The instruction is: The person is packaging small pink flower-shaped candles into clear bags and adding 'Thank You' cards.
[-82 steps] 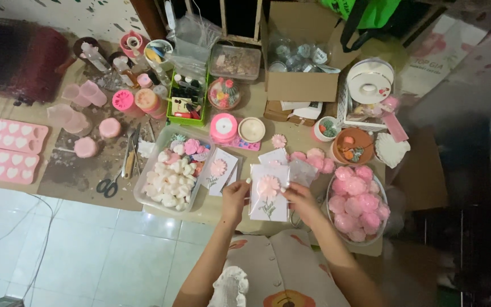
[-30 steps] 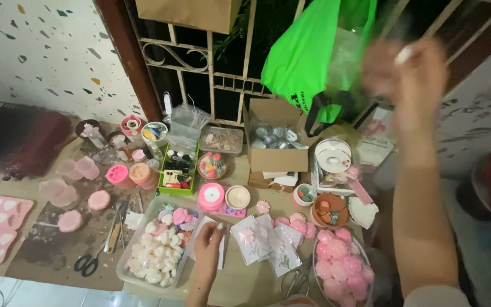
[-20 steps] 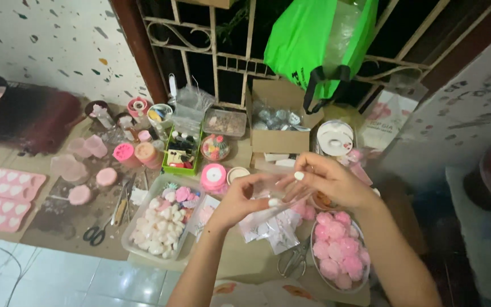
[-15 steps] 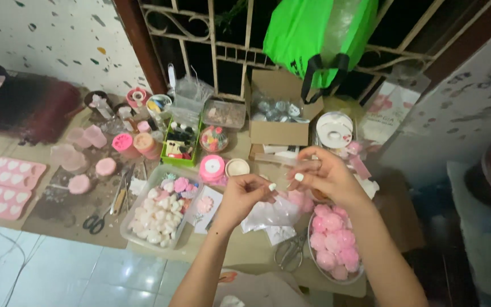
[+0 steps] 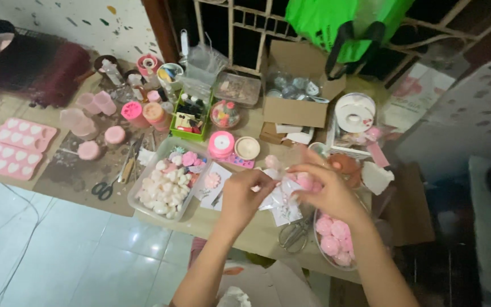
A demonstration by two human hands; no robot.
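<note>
Lowest in the frame, both forearms rise from the bottom edge toward the middle. There we see the left hand (image 5: 244,193) and the right hand (image 5: 326,190) meeting over the low table (image 5: 228,222). Between them is a small clear bag (image 5: 282,182), held just above the table at the centre of the frame. The fingers of both hands are closed, pinching the bag from either side; what is inside is too blurred for us to tell.

Just below the right hand a bowl of pink pieces (image 5: 333,241) sits at lower right, with a pair of scissors (image 5: 295,236) beside it. Left of the hands we find a clear tray of white and pink shapes (image 5: 166,185).

Further up, at centre, a pink tape roll (image 5: 221,144) lies near a green box (image 5: 190,116). At far left are pink moulds (image 5: 15,148). A cardboard box (image 5: 296,94) stands at upper centre, and a green bag (image 5: 342,25) hangs at the top.
</note>
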